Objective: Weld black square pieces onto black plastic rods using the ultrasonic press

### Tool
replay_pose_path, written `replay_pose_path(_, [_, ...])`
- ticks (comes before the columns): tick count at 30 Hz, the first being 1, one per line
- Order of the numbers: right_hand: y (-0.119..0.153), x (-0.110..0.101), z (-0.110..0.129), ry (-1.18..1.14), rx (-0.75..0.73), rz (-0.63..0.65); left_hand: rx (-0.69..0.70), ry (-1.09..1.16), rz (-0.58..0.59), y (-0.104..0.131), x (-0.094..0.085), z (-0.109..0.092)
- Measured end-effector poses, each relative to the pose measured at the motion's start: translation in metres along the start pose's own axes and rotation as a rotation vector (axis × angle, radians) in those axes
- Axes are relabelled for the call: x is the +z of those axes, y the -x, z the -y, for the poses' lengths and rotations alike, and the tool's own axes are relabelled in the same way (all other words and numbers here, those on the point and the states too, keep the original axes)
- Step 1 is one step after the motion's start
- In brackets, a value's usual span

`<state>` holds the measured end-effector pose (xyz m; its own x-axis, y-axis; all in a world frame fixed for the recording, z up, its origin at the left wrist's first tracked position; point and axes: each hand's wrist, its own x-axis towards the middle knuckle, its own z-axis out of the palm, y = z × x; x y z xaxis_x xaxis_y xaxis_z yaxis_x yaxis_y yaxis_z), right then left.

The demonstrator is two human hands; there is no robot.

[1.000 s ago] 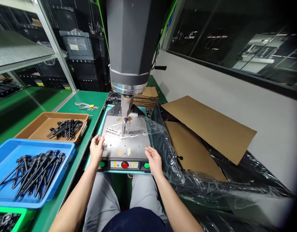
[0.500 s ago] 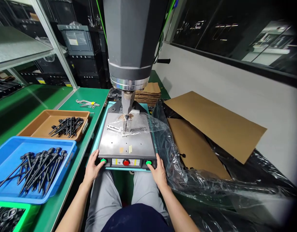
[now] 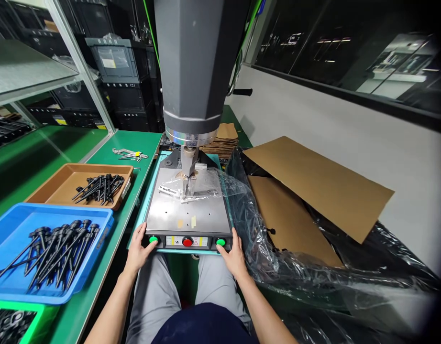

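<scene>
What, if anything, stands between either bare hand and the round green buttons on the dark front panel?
Nothing visible: the left hand has its thumb at the left round green button, the right hand at the right round green button.

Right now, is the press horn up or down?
Down: the press horn reaches the fixture below, no clear gap between them. Firm contact: cannot tell.

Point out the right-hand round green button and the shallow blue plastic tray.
Right-hand round green button (image 3: 221, 241): head view, on its cap.
Shallow blue plastic tray (image 3: 14, 228): head view, on its bare floor.
</scene>
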<state>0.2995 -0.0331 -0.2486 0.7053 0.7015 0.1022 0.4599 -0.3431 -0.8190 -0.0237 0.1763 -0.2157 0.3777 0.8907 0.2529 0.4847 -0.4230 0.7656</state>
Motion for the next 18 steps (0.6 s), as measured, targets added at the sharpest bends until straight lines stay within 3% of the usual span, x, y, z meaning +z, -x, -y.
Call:
replay_pose_path(12, [0.001,-0.004,0.002,-0.036,0.01,0.035,0.024,0.042,-0.026,-0.003,-0.004,0.002])
replay_pose_path(15, [-0.002,-0.007,-0.004,-0.095,-0.002,0.042,0.005,0.052,-0.116,-0.015,-0.011,-0.016])
replay_pose_path(18, [-0.006,-0.014,-0.005,-0.184,0.006,0.044,-0.023,0.151,-0.183,-0.037,-0.013,-0.049])
